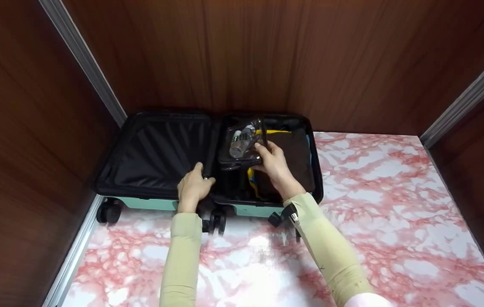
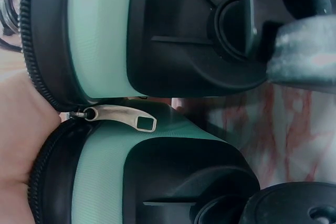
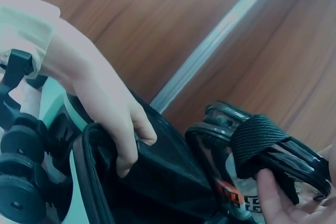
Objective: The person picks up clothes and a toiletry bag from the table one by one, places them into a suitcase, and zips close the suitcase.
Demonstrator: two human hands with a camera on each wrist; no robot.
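Note:
A mint-green suitcase (image 1: 139, 203) lies opened flat, its black-lined left half (image 1: 152, 153) beside the right half. My left hand (image 1: 194, 187) rests on the front edge close to the middle, fingers (image 3: 126, 158) reaching down over the rim. Beside its palm, a metal zipper pull (image 2: 121, 115) hangs between the two halves. With my right hand (image 1: 274, 162) I grip a clear, black-trimmed toiletry bag (image 1: 242, 143) by its right side, thumb on the strap (image 3: 257, 140). Small bottles (image 1: 237, 147) show through it. The bag overlaps the left part of the right half.
In the right half lie dark brown fabric (image 1: 293, 153) and something yellow (image 1: 252, 181). Black wheels (image 1: 109, 211) stick out at the suitcase's front. A wood-panelled wall (image 1: 259, 55) stands right behind it, another at the left. The floor (image 1: 378, 213) is red-and-white marbled.

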